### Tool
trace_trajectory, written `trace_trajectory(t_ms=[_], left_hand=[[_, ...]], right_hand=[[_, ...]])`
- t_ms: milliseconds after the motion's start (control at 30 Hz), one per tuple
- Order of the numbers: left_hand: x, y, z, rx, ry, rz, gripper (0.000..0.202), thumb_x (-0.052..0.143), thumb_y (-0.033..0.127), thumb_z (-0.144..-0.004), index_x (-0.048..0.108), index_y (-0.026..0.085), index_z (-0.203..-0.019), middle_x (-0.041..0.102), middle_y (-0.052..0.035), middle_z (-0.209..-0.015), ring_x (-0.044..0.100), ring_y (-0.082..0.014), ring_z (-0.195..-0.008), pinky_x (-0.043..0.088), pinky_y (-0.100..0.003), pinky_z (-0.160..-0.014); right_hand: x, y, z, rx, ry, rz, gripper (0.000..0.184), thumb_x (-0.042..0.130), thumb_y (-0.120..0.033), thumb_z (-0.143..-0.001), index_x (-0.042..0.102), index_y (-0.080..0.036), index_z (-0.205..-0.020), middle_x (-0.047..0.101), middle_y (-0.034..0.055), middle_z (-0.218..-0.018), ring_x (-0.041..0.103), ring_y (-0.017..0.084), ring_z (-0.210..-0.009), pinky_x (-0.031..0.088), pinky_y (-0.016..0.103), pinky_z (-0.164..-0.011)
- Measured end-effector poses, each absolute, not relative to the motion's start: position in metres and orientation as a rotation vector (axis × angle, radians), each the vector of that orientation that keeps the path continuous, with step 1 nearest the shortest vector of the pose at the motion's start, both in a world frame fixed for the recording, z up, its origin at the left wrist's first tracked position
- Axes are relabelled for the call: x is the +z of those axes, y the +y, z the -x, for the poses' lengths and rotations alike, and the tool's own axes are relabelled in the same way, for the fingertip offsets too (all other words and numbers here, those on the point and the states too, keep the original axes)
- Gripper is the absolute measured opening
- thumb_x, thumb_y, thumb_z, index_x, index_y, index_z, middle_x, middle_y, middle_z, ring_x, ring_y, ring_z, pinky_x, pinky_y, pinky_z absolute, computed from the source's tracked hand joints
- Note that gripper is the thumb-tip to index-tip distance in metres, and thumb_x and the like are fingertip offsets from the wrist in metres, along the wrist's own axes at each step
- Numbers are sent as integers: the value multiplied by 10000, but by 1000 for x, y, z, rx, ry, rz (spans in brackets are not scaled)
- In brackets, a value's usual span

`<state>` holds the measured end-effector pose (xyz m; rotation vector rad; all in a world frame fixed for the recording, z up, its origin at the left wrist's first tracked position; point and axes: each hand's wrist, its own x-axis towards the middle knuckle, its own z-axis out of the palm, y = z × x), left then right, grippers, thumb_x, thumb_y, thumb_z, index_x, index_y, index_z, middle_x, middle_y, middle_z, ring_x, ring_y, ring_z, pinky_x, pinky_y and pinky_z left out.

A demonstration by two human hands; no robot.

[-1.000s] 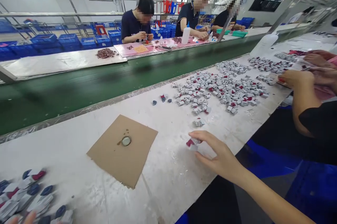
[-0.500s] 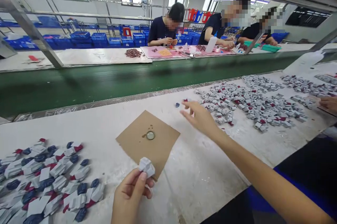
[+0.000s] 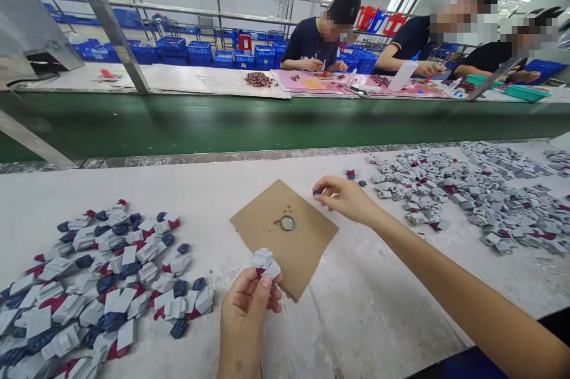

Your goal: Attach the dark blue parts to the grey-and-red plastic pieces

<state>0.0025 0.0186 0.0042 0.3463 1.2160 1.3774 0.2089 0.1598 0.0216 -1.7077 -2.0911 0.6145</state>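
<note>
We have the left hand point(image 3: 244, 305) at the near side of the worktop point(image 3: 378, 293), thumb and fingers closed on a grey-white piece with a bit of red point(image 3: 268, 266), held up in front of the cardboard's near corner. Right hand point(image 3: 350, 199) has its fingertips pinched narrow on a small dark blue piece point(image 3: 317, 192), just beyond the right-hand far edge of the cardboard point(image 3: 256, 223); we can't tell if that piece touches the worktop. On the cardboard we see a metal bottle cap point(image 3: 287, 223), open side up, brown spots beside it; we can't make out its contents. Two loose pieces, a red-and-blue one point(image 3: 351, 174) and a dark blue one point(image 3: 362, 183), lie just past the right hand. Left of the left hand we get a spread of grey, red and blue pieces point(image 3: 129, 266); at far right, a big heap of mostly grey pieces with some red point(image 3: 481, 195). Behind runs a green belt point(image 3: 200, 123); across it we count three co-workers seated along another worktop point(image 3: 196, 83), with a white bottle point(image 3: 403, 76) and teal trays point(image 3: 528, 92) there.
</note>
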Motion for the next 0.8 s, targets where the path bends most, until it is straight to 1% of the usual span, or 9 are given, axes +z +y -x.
trace_trajectory(t_ms=[100,167,267,367,433,533,633,733,800], left_hand=[[6,18,-3,1387,1202,-345,251,768,359,-562,675,142,-649,679,-55,-608,518,-87,-469,424,-155,-407],[7,17,-3,1387,1196,-350,225,741,339,-596,679,136,-669,680,-56,-620,515,-83,-473,425,-154,-414],[7,15,-1,1380,1195,-344,193,704,315,-639,679,131,-691,683,-59,-644,519,-82,-487,429,-157,-428],[6,15,0,1368,1195,-334,182,689,305,-652,679,130,-702,675,-52,-650,518,-84,-492,429,-162,-430],[5,15,0,1362,1185,-331,188,686,307,-653,681,129,-713,669,-50,-650,513,-84,-489,425,-166,-427],[4,15,1,1352,1179,-340,201,684,318,-656,680,128,-721,666,-52,-653,509,-86,-492,423,-172,-433],[4,15,2,1337,1178,-356,210,683,330,-661,678,131,-730,666,-51,-665,507,-84,-498,423,-173,-442],[2,15,2,1339,1173,-371,214,694,340,-653,675,136,-717,671,-54,-675,519,-89,-510,425,-174,-442],[1,16,2,1346,1173,-378,214,710,338,-636,674,137,-700,676,-59,-676,536,-98,-524,429,-176,-441]], right_hand=[[28,135,-181,772,-2125,1477,203,482,-258,-799,620,-202,-937,641,15,-808,567,117,-650,453,234,-577],[30,128,-168,898,-2090,1388,207,482,-241,-793,629,-199,-933,628,12,-772,549,109,-620,447,236,-570],[30,124,-162,1063,-2036,1372,207,531,-207,-748,618,-179,-934,607,8,-730,565,112,-602,457,244,-571],[31,121,-166,1131,-2050,1400,235,519,-171,-749,605,-176,-968,609,15,-749,595,121,-613,469,256,-583],[33,118,-170,1032,-2116,1438,201,511,-192,-779,618,-187,-950,600,8,-718,576,121,-597,452,255,-561],[34,114,-172,758,-2232,1437,129,538,-235,-800,634,-196,-877,585,9,-709,536,126,-622,416,245,-539],[31,115,-167,588,-2312,1431,91,539,-215,-814,618,-187,-847,601,17,-767,539,118,-650,413,229,-552],[24,118,-158,411,-2462,1446,87,512,-181,-835,599,-180,-824,606,9,-749,530,105,-608,397,216,-537],[18,120,-153,307,-2538,1429,116,486,-162,-845,594,-173,-804,598,23,-749,527,119,-619,382,225,-533]])
